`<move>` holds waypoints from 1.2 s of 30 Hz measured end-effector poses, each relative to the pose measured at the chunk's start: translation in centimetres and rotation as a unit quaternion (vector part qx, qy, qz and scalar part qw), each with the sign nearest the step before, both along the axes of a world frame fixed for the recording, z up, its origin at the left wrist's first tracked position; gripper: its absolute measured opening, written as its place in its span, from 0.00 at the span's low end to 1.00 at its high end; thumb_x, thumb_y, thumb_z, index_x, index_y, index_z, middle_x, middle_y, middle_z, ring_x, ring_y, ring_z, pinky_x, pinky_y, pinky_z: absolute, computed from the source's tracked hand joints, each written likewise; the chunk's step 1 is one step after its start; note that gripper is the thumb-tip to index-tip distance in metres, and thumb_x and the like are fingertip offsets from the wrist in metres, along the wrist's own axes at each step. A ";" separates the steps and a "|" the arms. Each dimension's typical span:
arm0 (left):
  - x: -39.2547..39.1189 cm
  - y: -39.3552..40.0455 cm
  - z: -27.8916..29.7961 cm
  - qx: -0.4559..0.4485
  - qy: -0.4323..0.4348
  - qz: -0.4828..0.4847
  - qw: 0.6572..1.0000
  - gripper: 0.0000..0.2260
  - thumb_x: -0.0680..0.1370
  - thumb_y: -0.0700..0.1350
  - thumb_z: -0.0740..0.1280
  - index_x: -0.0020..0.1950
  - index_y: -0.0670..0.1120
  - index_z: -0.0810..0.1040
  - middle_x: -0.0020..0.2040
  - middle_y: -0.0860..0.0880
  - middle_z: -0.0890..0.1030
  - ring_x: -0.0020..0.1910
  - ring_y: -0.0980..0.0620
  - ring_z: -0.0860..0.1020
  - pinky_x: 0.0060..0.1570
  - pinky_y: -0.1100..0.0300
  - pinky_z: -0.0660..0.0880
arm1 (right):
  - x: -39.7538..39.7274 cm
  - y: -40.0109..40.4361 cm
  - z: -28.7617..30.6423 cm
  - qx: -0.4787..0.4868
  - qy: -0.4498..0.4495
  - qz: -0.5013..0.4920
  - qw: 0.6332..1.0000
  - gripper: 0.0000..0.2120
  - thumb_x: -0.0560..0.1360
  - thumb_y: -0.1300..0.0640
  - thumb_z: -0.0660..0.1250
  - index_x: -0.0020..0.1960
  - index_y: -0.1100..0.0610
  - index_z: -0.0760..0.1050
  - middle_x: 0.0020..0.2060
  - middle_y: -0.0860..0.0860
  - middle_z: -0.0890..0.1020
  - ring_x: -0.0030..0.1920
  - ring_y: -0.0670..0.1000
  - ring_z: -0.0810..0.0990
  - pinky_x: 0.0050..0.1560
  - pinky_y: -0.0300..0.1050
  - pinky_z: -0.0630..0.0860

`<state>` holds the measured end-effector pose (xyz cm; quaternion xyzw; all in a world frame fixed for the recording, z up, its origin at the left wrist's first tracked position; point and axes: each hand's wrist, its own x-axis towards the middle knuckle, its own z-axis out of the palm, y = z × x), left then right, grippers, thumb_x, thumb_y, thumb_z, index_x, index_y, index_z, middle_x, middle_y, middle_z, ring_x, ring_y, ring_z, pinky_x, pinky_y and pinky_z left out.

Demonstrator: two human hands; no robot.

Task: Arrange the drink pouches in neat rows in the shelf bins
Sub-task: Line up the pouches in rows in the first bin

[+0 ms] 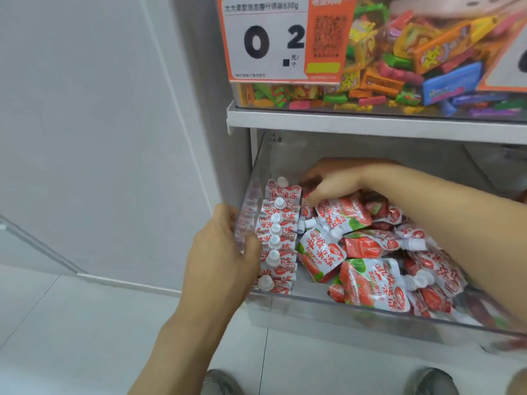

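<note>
While left hand (225, 252) grips bin (299, 302) | pouch row (278, 238) upright, caps up

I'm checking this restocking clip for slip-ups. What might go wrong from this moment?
The upright row of pouches leans on the clear bin wall, braced by the left hand; if that hand lets go, the row may topple. The right hand reaches across the loose pile, so the forearm might drag pouches out of place. The pile sits high near the front rim, so a nudge might push some over.
</note>
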<state>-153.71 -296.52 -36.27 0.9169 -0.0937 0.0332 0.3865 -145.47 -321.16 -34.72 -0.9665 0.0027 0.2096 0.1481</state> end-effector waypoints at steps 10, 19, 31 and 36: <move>0.0 -0.2 0.1 0.010 -0.008 -0.005 1.000 0.07 0.76 0.48 0.66 0.51 0.52 0.70 0.43 0.56 0.80 0.39 0.58 0.78 0.31 0.68 0.67 | -4.0 -1.2 1.0 -0.032 -0.210 0.077 0.974 0.22 0.66 0.54 0.80 0.58 0.50 0.80 0.53 0.48 0.81 0.50 0.49 0.78 0.50 0.43 0.74; 0.2 0.0 0.1 0.022 -0.015 -0.012 1.000 0.07 0.76 0.48 0.66 0.50 0.51 0.70 0.42 0.55 0.79 0.39 0.54 0.78 0.32 0.66 0.68 | -5.8 -3.0 1.0 0.026 -0.389 -0.016 0.921 0.16 0.72 0.45 0.75 0.51 0.56 0.83 0.49 0.52 0.85 0.50 0.53 0.82 0.52 0.45 0.76; 0.8 -0.1 0.8 0.039 0.000 -0.014 0.999 0.08 0.76 0.50 0.67 0.49 0.49 0.70 0.41 0.52 0.80 0.38 0.52 0.78 0.31 0.61 0.69 | 0.0 2.5 -2.3 0.076 -0.146 -0.147 0.975 0.15 0.72 0.45 0.73 0.45 0.57 0.79 0.40 0.53 0.83 0.38 0.51 0.81 0.35 0.44 0.77; 1.0 -0.4 0.5 0.037 -0.002 -0.015 0.999 0.08 0.77 0.50 0.66 0.50 0.50 0.68 0.42 0.54 0.78 0.35 0.56 0.75 0.28 0.68 0.65 | 0.9 1.1 -1.4 0.006 -0.108 -0.114 0.988 0.19 0.75 0.41 0.71 0.50 0.58 0.79 0.44 0.52 0.82 0.41 0.51 0.79 0.38 0.44 0.75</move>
